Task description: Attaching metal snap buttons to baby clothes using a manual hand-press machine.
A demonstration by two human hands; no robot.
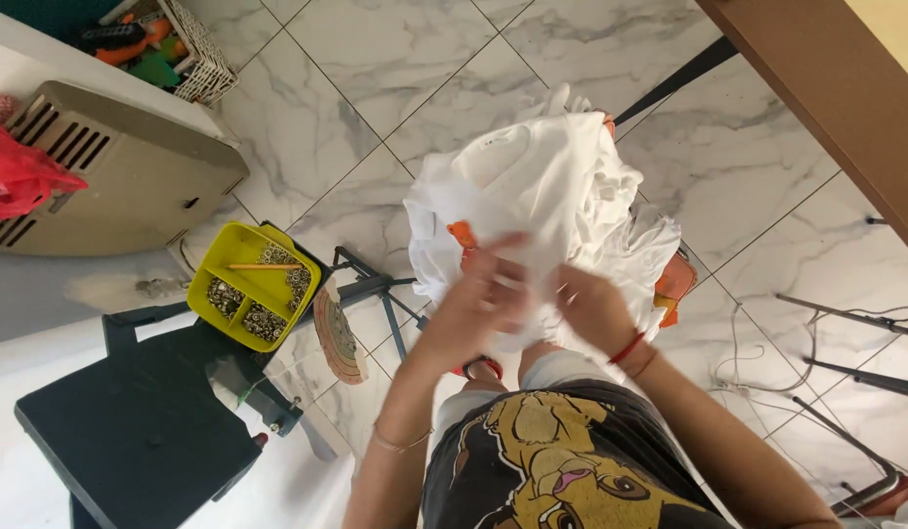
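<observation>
A white garment (542,186) with orange trim is bunched up in front of me, above my lap. My left hand (483,294) grips its lower edge near an orange patch (462,235). My right hand (591,309), with a red band at the wrist, clutches the same cloth close beside the left. Both hands are blurred by motion. More white and orange fabric (669,274) hangs down on the right side, partly hidden behind my right hand.
A yellow divided tray (246,282) of small metal pieces and a pencil rests on a black stool (141,431) at left. A beige heater (111,167), a red bag (18,176), a white basket (204,59), a wooden table edge (826,108) and metal rods with cables (846,372) surround the marble floor.
</observation>
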